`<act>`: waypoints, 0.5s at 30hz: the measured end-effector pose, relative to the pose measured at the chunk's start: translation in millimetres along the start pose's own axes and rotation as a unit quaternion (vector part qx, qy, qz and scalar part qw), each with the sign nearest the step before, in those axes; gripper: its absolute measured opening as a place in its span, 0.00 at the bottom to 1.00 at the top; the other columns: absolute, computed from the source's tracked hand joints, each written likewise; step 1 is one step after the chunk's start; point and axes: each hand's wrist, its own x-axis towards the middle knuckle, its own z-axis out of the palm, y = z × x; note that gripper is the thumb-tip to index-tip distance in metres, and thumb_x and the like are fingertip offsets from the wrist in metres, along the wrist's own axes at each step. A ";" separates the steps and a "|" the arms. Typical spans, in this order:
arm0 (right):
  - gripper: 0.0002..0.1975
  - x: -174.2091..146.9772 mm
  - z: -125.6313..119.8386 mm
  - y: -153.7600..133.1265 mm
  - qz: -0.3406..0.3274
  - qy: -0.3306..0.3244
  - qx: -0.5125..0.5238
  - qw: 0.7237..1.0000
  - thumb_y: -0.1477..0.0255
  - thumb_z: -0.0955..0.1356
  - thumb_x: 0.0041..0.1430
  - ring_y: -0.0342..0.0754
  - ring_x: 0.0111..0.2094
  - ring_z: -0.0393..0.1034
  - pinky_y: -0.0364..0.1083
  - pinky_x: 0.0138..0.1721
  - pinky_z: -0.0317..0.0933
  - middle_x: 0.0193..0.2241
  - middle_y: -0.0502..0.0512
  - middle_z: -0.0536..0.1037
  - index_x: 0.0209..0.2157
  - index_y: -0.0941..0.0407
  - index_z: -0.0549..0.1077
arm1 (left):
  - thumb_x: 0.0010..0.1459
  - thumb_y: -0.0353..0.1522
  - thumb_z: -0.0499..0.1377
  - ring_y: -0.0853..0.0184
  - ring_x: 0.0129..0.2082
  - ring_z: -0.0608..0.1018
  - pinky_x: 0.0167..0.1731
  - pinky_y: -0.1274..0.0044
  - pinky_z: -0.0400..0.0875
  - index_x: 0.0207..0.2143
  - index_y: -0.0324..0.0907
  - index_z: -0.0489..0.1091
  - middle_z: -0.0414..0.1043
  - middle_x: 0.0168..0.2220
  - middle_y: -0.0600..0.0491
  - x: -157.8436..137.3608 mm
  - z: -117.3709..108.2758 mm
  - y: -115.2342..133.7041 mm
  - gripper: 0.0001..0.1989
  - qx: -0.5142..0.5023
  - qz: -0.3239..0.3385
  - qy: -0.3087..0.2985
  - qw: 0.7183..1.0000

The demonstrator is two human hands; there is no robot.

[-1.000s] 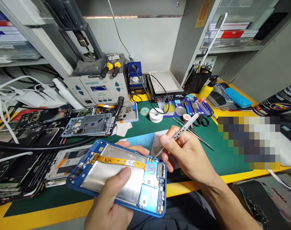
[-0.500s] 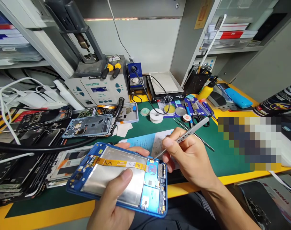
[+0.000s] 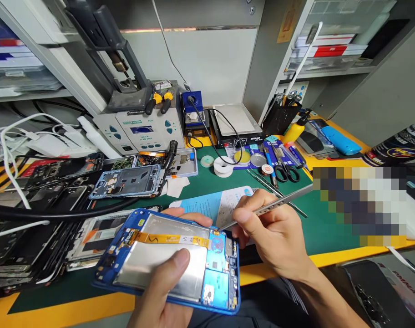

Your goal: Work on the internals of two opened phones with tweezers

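Observation:
An opened blue phone (image 3: 166, 269) lies tilted in my left hand (image 3: 166, 282), its inside facing up. My left thumb presses on the silver battery, and fingertips show past the far edge. An orange flex cable (image 3: 159, 238) crosses the battery to the blue-covered circuit board (image 3: 215, 284) at the right end. Between the thumb and fingers of my right hand (image 3: 272, 232) is a slim metal pry tool (image 3: 282, 199) with holes along its handle. Its thin tip is at the phone's upper right edge, close to the board's corner; whether it touches cannot be made out.
Stacked phone parts (image 3: 33, 228) and a thick black hose (image 3: 74, 212) crowd the left. A hot-air station (image 3: 139, 130), solder spool (image 3: 224, 166) and scissors (image 3: 286, 173) stand behind. A blue-white card (image 3: 200, 205) and tweezers (image 3: 292, 204) lie on the green mat (image 3: 326, 218).
The pry tool has swung lower, its handle end now further right and more level. My right hand has turned with it. The phone has shifted only slightly in my left hand.

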 end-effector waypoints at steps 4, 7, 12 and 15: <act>0.12 -0.7 -0.2 0.6 -0.014 0.005 -0.009 1.000 0.68 0.72 0.65 0.40 0.22 0.68 0.40 0.24 0.63 0.22 0.47 0.74 0.27 0.55 0.73 | 0.52 0.32 0.63 0.59 0.35 0.83 0.35 0.73 0.81 0.45 0.47 0.70 0.80 0.39 0.50 0.5 2.5 0.4 0.16 -0.001 -0.003 0.015 1.000; 0.12 -0.9 0.2 1.2 -0.015 0.005 -0.002 1.000 0.70 0.72 0.64 0.40 0.24 0.69 0.40 0.28 0.64 0.23 0.48 0.75 0.26 0.55 0.74 | 0.52 0.32 0.63 0.60 0.35 0.83 0.35 0.75 0.81 0.45 0.47 0.70 0.80 0.39 0.50 -0.9 5.3 2.9 0.17 0.003 -0.008 0.023 1.000; 0.12 0.5 -1.8 -1.9 0.016 0.004 0.065 0.998 0.66 0.72 0.65 0.40 0.19 0.68 0.40 0.21 0.62 0.21 0.46 0.74 0.27 0.54 0.72 | 0.50 0.31 0.63 0.58 0.37 0.83 0.35 0.73 0.81 0.48 0.48 0.70 0.80 0.39 0.51 -8.8 11.2 3.8 0.20 0.014 -0.029 0.079 0.996; 0.17 5.2 -8.6 -9.9 0.031 0.020 0.121 0.992 0.61 0.66 0.69 0.42 0.17 0.67 0.41 0.18 0.61 0.20 0.47 0.72 0.27 0.53 0.68 | 0.48 0.33 0.65 0.53 0.36 0.83 0.31 0.69 0.82 0.47 0.50 0.70 0.81 0.40 0.53 -11.6 9.1 -0.4 0.21 0.017 0.006 0.088 0.996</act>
